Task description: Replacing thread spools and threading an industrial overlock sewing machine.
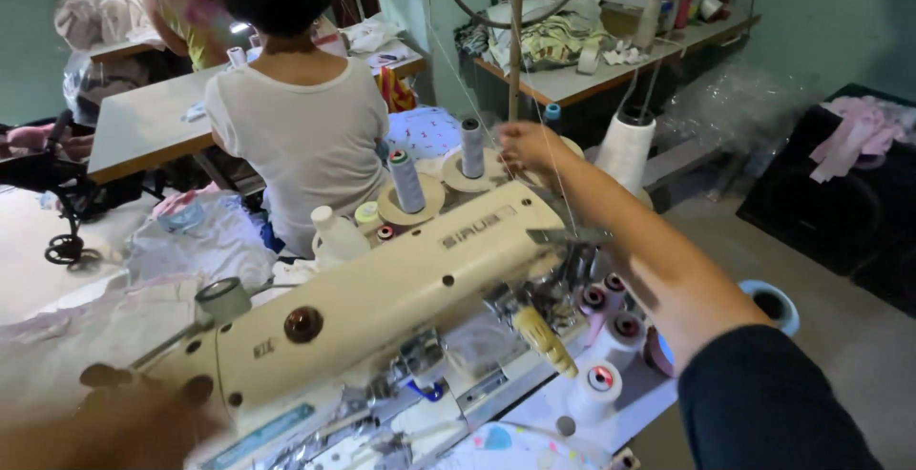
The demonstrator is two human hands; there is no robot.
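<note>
My right hand (527, 146) reaches past the cream sewing machine (382, 293) to the thread stand at its far end, fingers pinched on a thin thread beside the metal pole (516, 41). A grey thread spool (472, 147) stands just left of that hand and a second grey spool (407, 181) further left. A large white cone (627, 148) is to the hand's right. My left hand (129, 417) is blurred at the bottom left, resting by the machine's wheel end, and it holds nothing I can see.
A person in a white shirt (303, 136) sits with their back to me at a grey table (143, 126). Several small bobbins (603, 336) lie right of the machine. Fabric piles (191, 241) are at left, and a cluttered table (592, 60) stands behind.
</note>
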